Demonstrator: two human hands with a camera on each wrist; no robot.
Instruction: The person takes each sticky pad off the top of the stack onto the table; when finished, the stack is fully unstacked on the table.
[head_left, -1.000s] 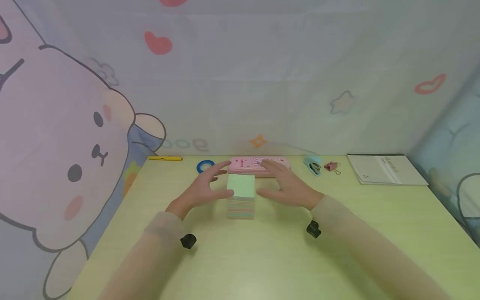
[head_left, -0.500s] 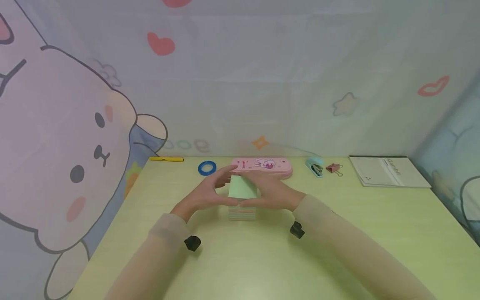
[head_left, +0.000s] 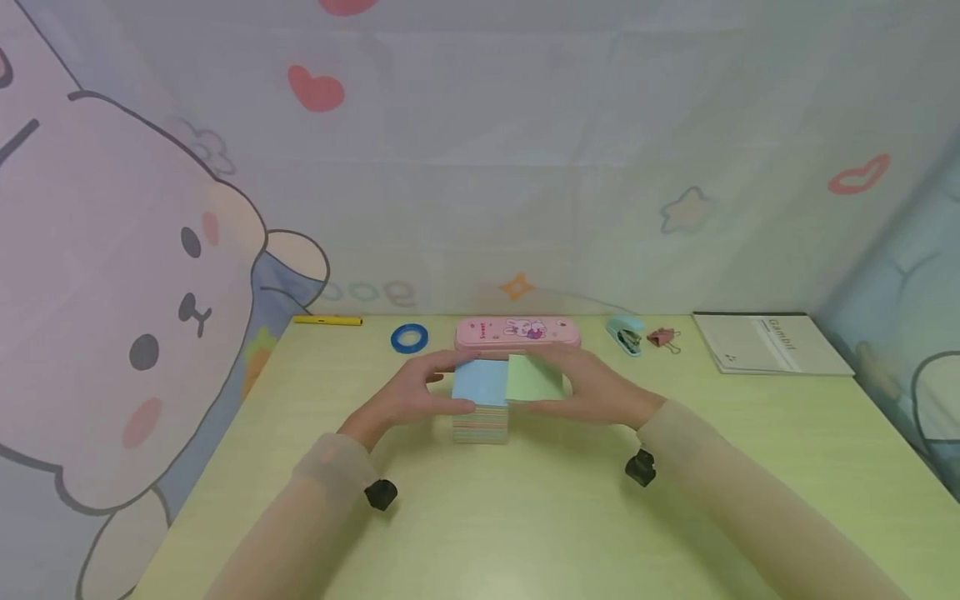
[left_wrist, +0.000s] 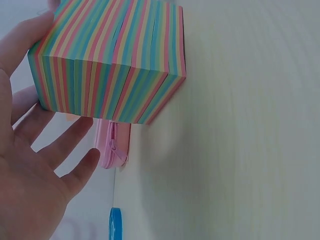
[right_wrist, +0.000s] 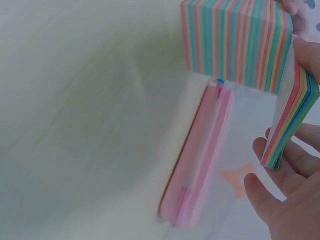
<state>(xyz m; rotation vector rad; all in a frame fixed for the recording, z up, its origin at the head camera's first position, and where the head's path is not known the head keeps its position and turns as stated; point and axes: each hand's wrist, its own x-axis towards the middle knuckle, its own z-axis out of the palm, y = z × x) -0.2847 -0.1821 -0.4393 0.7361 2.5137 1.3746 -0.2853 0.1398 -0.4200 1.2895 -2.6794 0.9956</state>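
A tall block of square note paper (head_left: 480, 427) stands mid-table, with blue on top and striped multicoloured sides. My left hand (head_left: 405, 396) holds its upper part, thumb on the near side and fingers at the far side. In the left wrist view, the lower fingers of that hand (left_wrist: 30, 185) spread free of the block (left_wrist: 110, 60). My right hand (head_left: 600, 387) pinches a thin pad of note paper (head_left: 535, 379), green on top, just right of the block's top. The right wrist view shows this pad (right_wrist: 292, 117) tilted beside the block, with a pale underside.
Behind the block lies a pink pencil case (head_left: 517, 333) with a rabbit picture. Along the back edge are a yellow pen (head_left: 327, 320), a blue tape roll (head_left: 409, 338), a light-blue stapler (head_left: 625, 335), a pink binder clip (head_left: 663, 337) and a notebook (head_left: 772, 343).
Both hands have closed in on the block. The right hand has taken the green-topped pad off and moved right with it, baring a blue sheet on the block.
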